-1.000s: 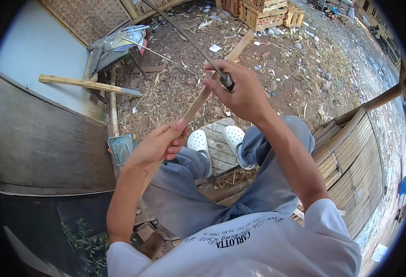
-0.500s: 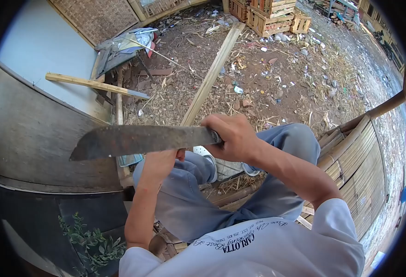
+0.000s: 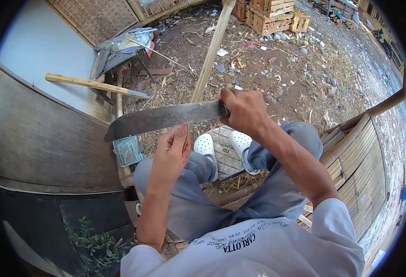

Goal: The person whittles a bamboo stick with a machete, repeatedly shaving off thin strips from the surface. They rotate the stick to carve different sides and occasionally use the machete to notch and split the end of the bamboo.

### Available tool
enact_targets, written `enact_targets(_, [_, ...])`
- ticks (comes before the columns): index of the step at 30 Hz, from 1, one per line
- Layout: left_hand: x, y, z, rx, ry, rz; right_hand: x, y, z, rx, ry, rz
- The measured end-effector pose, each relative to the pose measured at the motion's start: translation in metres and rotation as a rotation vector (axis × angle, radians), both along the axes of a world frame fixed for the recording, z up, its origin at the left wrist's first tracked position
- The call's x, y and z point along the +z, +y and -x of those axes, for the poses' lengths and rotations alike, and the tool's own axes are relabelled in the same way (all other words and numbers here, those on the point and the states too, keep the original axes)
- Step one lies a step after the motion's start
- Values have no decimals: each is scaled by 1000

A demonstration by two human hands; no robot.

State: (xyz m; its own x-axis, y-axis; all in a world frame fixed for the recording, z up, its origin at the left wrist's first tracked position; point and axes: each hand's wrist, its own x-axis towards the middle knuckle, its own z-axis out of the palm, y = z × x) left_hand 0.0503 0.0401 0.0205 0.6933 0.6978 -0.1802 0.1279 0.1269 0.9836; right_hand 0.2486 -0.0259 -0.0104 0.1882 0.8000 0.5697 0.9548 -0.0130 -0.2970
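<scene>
My right hand (image 3: 245, 110) is closed round the handle of a machete (image 3: 166, 118). The broad, dark blade points left and lies across a long pale bamboo strip (image 3: 213, 51). Below the blade, my left hand (image 3: 171, 150) grips the lower end of that strip between thumb and fingers. From there the strip runs up and away to the top of the view. Its part under the blade is hidden. Both hands are in front of my bent knees, above two white clogs (image 3: 205, 147).
Wooden crates (image 3: 270, 21) stand at the top. A plank (image 3: 94, 85) juts out at the left, near a low table (image 3: 115, 57). A blue-green tray (image 3: 129, 151) lies left of my feet. Bamboo slats (image 3: 357, 161) are at the right, and litter covers the ground.
The machete has swung from pointing up and away to lying across the strip, then moved up and away from me. The strip has shifted and now reaches the top edge.
</scene>
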Motion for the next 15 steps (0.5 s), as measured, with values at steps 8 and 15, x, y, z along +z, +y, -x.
enact_targets(8, [-12, -11, -3, 120, -40, 126, -11, 7, 6, 27, 82, 97])
enact_targets(15, [-30, -72, 41, 16, 135, 45, 23, 15, -101, -502, 402, 84])
